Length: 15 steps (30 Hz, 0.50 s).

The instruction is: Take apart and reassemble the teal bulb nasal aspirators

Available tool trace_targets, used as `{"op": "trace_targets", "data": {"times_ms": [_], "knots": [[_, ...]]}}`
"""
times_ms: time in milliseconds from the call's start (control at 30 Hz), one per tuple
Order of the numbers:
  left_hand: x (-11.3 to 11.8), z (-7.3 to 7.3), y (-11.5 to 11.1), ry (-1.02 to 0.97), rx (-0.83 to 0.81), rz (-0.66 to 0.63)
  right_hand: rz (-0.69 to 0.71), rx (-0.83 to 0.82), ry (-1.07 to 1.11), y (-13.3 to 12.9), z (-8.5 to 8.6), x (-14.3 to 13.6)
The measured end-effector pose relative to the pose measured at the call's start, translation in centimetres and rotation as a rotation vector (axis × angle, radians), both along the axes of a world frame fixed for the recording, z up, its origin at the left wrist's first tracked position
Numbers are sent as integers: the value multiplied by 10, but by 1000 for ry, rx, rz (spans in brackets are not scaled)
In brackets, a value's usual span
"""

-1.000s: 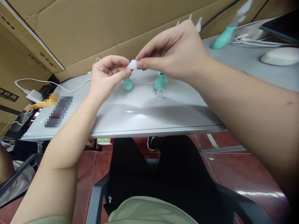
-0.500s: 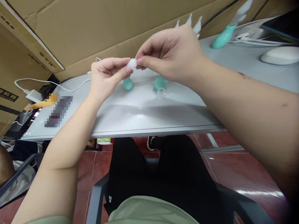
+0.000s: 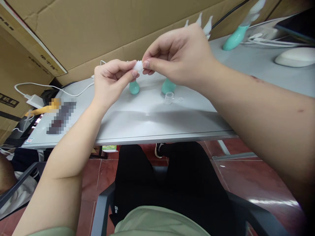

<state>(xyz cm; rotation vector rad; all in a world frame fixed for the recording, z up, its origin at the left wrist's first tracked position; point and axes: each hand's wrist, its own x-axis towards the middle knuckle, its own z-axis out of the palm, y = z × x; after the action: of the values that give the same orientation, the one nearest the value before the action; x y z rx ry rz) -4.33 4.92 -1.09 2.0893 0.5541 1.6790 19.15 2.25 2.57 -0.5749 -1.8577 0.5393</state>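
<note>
A small white translucent piece (image 3: 138,66) is pinched between the thumb and fingers of my left hand (image 3: 114,77), above the grey table (image 3: 128,121). My right hand (image 3: 176,55) has its thumb and fingers pressed together at the piece's right side; whatever they hold is too small to name. Beneath my hands stand a teal bulb (image 3: 134,88) and another teal bulb (image 3: 168,87), its top hidden by my right hand. A clear plastic cup (image 3: 168,98) lies before the second bulb, with a small clear ring (image 3: 180,99) to its right.
White pointed tips (image 3: 208,26) rise behind my right wrist. Further right are a teal bulb with a clear, white-tipped top (image 3: 236,37) and a white mouse (image 3: 295,57). A white cable and charger (image 3: 36,101) lie left. Cardboard (image 3: 98,29) stands behind; a person's arm (image 3: 7,173) shows lower left.
My fingertips and the white piece have shifted very slightly left. The grip of both hands looks nearly the same.
</note>
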Motion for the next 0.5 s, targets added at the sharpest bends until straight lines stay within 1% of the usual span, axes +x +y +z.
{"op": "trace_targets", "data": {"times_ms": [100, 167, 267, 400, 500], "knots": [[-2, 0, 0, 3, -25, 10, 41, -33, 20, 0, 2, 1], [-3, 1, -1, 10, -45, 42, 73, -62, 39, -1, 3, 1], [-2, 3, -3, 27, -58, 71, 149, -139, 77, -1, 5, 0], [-3, 3, -5, 44, -1, 7, 218, -252, 117, 3, 4, -1], [-6, 4, -5, 65, 27, -7, 255, -279, 107, 8, 2, 0]]}}
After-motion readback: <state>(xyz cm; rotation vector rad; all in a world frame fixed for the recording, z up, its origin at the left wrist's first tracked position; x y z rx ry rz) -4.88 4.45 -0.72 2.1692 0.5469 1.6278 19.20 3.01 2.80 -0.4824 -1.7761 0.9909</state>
